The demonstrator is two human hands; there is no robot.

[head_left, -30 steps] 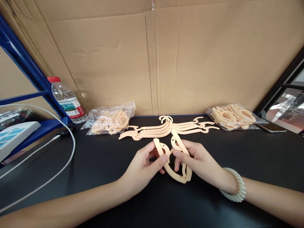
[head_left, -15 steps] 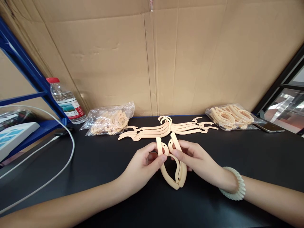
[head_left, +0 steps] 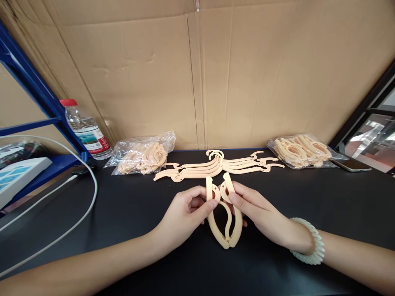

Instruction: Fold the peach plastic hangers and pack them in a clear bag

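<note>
A cream folding clothes hanger [head_left: 237, 228] is held up over the black table, its two arms folded upward and its hook lying between them. My left hand [head_left: 188, 209] pinches the end of the left arm between thumb and fingers. The end of the right arm is gripped by my right hand [head_left: 253, 201], which has a pale green bracelet on its wrist. Beyond the hands, several unfolded clothes hangers [head_left: 200, 170] lie stacked on the table, with their hooks toward the back.
A clear bag of folded hangers [head_left: 145, 158] lies at back left, near a water bottle [head_left: 89, 133]. Another bag of hangers [head_left: 300, 152] is at back right beside a phone [head_left: 353, 164]. A white cable [head_left: 94, 193] curves along the left. Cardboard [head_left: 138, 74] stands behind.
Both hands and the held hanger have shifted slightly. The hanger's arms have spread a little, and its hook shows more clearly between them.
</note>
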